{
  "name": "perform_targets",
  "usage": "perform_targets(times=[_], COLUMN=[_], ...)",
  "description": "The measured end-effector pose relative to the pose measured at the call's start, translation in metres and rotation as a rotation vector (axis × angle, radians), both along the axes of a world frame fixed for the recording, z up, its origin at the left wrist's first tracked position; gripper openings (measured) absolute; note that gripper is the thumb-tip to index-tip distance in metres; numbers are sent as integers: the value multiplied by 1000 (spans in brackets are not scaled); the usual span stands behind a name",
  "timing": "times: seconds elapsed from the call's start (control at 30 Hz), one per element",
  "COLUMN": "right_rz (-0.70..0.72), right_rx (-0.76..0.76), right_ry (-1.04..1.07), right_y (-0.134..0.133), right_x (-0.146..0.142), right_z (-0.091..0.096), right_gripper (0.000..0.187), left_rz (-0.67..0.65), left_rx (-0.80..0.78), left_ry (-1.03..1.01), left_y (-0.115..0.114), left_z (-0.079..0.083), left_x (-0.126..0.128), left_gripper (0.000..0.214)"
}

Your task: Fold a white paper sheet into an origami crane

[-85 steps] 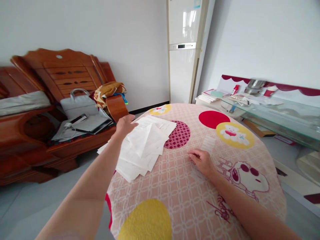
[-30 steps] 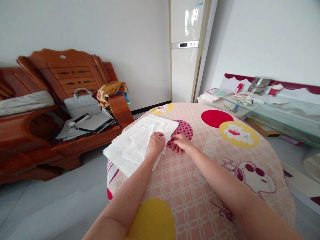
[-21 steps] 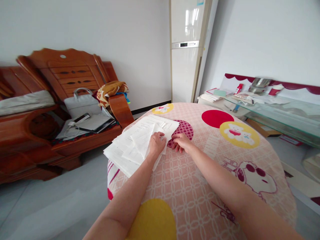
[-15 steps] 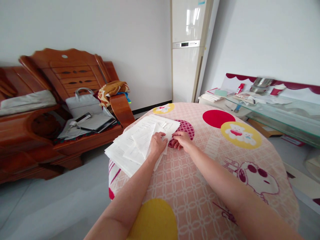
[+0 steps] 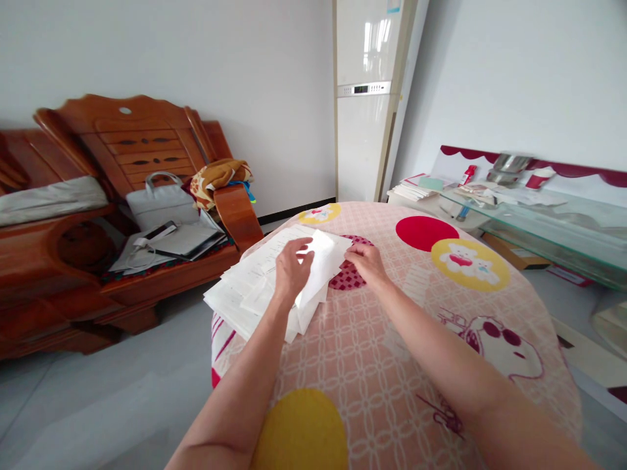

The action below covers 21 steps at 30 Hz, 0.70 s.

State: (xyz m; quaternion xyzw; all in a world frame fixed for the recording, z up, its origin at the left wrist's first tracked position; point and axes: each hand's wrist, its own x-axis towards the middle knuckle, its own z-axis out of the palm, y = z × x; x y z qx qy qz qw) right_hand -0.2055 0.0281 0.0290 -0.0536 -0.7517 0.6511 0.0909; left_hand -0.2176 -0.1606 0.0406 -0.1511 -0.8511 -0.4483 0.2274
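A bright white sheet of paper is tilted up over a loose pile of printed papers on the round table. My right hand pinches the sheet at its right edge between thumb and fingertips. At the sheet's left side is my left hand, thumb and fingers curved and apart; whether it touches the paper I cannot tell. Beneath lies a pink patterned tablecloth with cartoon prints. The pile's sheets are fanned unevenly, and my left hand and forearm cover part of them.
A wooden sofa on the left holds a grey bag, a cable and flat items. Behind the table stands a tall white air conditioner. At right, a glass shelf carries a metal pot, a paper cup and papers.
The white sheet has risen from the pile and tilted, with my right hand pinching its edge. My left hand has moved up and left, its fingers spreading.
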Motion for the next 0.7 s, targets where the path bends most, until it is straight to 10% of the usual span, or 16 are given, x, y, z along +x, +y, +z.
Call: perform_targets(times=[0.23, 0.4, 0.7], right_rz=[-10, -13, 207], right_rx=[-147, 239, 727], right_ry=[438, 556, 614], right_y=[82, 109, 97], right_x=[42, 87, 182], right_z=[56, 78, 27], right_gripper=[7, 3, 19], left_rz=[-197, -277, -810], left_rx=[199, 8, -555], left_ry=[235, 424, 189], left_y=[9, 25, 38], left_z=[30, 39, -5], left_x=[14, 37, 78], left_gripper=[49, 91, 33])
